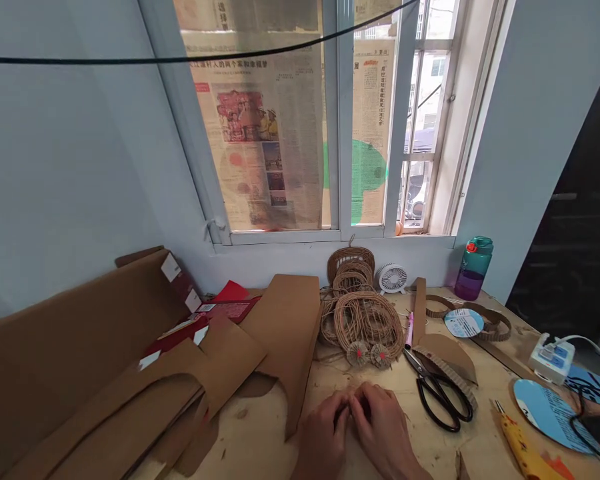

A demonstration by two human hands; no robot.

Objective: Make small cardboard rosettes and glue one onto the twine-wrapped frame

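Note:
Side by side at the table's front, my left hand [323,430] and my right hand [381,423] meet at the fingertips. Both are closed in a pinch. Whatever they may hold is hidden or too small to name. Just beyond them lie woven twisted-cord pieces [367,313], with two round corrugated rosettes [359,354] with red centres at their near edge. Black-handled scissors [440,393] rest to the right of my right hand, blades pointing away. Left of my left hand is a cut sheet of brown cardboard [287,327].
More cut cardboard [100,420] fills the left side. Along the back stand a small white fan [392,278] and a teal-purple bottle [474,270]. On the right lie a yellow glue gun [525,447], a white power strip [551,360], blue discs [545,410] and cables. A pink pen [409,330] lies beyond the scissors.

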